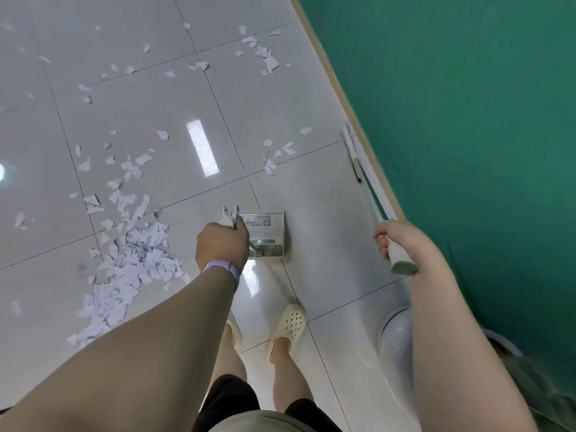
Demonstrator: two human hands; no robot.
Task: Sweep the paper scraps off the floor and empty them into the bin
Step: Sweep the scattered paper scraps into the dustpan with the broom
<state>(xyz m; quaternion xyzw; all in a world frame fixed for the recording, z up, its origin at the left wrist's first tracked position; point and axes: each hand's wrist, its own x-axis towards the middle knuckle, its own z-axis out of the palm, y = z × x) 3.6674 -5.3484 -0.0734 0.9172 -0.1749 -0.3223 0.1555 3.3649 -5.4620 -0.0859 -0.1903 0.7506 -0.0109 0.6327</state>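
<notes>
White paper scraps [137, 257] lie torn and scattered over the glossy tiled floor, thickest in a long heap at the left, with thinner clusters farther out and a few near the wall. The dustpan [265, 233], pale with a green label, stands on the floor in front of the feet, its handle upright. The broom [371, 185] has a long white handle slanting along the foot of the green wall. A white bin [394, 335] shows at the lower right, partly hidden behind an arm.

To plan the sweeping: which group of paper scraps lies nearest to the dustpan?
The big dense pile of paper scraps, just left of the dustpan; the other groups are thin and farther up the floor.
</notes>
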